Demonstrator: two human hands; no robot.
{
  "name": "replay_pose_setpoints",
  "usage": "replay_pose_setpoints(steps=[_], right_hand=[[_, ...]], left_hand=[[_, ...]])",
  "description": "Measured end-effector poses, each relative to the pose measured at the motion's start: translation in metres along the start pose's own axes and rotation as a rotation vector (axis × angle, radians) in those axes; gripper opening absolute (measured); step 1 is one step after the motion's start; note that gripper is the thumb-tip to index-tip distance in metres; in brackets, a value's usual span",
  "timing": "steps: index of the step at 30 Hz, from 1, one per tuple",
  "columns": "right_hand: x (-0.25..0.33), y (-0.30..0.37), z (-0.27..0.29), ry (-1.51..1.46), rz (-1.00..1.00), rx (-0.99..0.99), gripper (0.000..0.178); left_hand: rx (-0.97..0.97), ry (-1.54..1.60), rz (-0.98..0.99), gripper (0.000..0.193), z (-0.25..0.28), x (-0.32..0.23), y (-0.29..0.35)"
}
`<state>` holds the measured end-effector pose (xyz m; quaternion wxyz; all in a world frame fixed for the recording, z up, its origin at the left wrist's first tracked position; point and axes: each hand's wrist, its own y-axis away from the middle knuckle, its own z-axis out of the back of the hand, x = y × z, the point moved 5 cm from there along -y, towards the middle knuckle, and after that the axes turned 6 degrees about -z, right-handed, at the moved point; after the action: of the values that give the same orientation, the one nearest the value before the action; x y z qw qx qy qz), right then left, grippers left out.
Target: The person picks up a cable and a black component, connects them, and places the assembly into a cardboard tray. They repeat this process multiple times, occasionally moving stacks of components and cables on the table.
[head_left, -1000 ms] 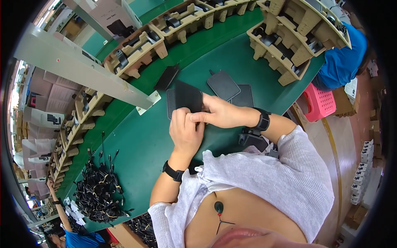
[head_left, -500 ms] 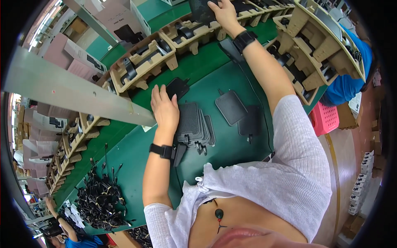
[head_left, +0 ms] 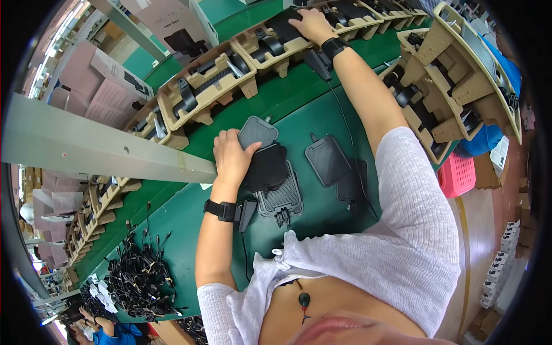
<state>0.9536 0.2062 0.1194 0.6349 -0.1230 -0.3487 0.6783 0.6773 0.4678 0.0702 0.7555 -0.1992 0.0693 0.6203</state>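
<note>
My left hand is curled at the edge of a grey-faced flat panel, with a short plug lead at its top corner. My thumb lies where this panel meets a black panel, which overlaps a stack of mesh-faced panels. Farther off, my right hand grips a dark flat panel over a moulded cardboard tray of black parts. Its fingertips are on the panel's right edge. Both wrists wear black straps with attached black devices.
Two more panels, one mesh-faced, lie to the right of the stack. A row of trays runs along the back; stacked trays stand at right. A metal post crosses the left side. Bundled black cables lie lower left.
My right hand has lowered its panel onto the tray. My left hand has gone from flat fingers to a curled grip, and the upper panels beside it have shifted and overlap the stack differently.
</note>
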Motion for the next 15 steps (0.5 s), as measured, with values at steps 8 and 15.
replay_pose_setpoints(steps=[8,15], right_hand=[[0.082,0.078,0.086,-0.263,0.267,-0.093,0.027],[0.169,0.219,0.162,-0.532,0.809,0.821,0.033]], left_hand=[[-0.247,0.438,0.006,0.023,0.018,-0.018,0.058],[-0.352,0.481,-0.058,0.01,0.04,-0.027,0.087]])
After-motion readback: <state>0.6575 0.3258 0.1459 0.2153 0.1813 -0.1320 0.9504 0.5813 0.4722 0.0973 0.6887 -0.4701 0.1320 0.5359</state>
